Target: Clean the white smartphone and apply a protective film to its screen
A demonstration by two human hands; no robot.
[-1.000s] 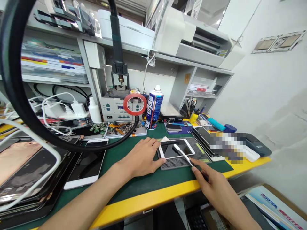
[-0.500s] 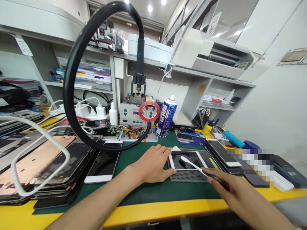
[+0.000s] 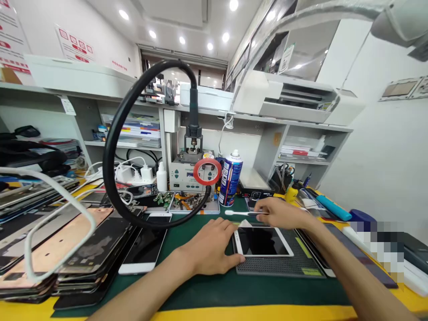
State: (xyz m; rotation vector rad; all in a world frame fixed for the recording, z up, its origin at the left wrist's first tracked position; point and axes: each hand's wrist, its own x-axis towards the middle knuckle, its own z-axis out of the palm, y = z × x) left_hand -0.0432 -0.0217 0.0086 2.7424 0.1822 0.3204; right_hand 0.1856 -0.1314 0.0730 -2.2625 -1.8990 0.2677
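A white-framed phone (image 3: 264, 242) with a dark screen lies face up on a grey perforated mat (image 3: 279, 266). My left hand (image 3: 214, 245) straddles the phone's left end, thumb at the near corner and fingers at the far one. Beyond the phone's far edge, my right hand (image 3: 281, 213) is closed around the dark handle of a toothbrush (image 3: 239, 213). The toothbrush's white head points left, in front of a blue spray can (image 3: 230, 178). A white scrap (image 3: 245, 224) sits at the mat's far left, beside the phone.
Another white phone (image 3: 147, 245) lies left of my left hand. Stacked screens (image 3: 87, 249) and a looping white cable (image 3: 90, 223) crowd the left side. A black hose (image 3: 110, 165) arches above the bench. Parts trays (image 3: 194, 203) stand at the back; more phones lie under my right forearm.
My right hand has carried the toothbrush from over the phone's screen to beyond its far edge. My left hand stays at the phone's left end. The camera view has tilted upward.
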